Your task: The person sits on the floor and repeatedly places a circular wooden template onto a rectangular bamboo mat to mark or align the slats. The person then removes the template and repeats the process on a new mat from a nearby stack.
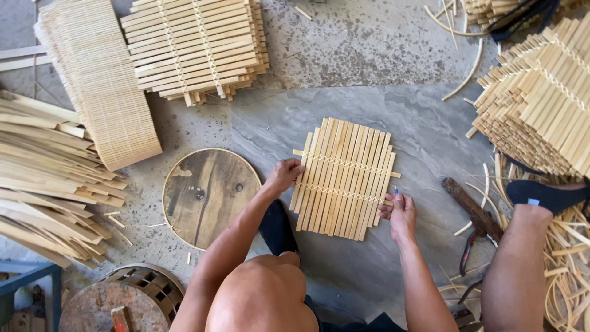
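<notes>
A small mat of flat bamboo slats (344, 177), laced with two rows of thin strips, lies on the grey stone floor in front of me. My left hand (284, 175) grips its left edge between the two lacing rows. My right hand (399, 212) is at the mat's lower right corner and pinches a small blue-tipped tool, a pen or marker, against the end of the lower crosspiece.
A round wooden disc (206, 197) lies left of the mat. Stacks of finished slat mats (196, 46) (541, 104) sit at the back and right, loose bamboo strips (49, 178) at the left. A dark-handled tool (470, 209) and pliers lie by my right leg (516, 270).
</notes>
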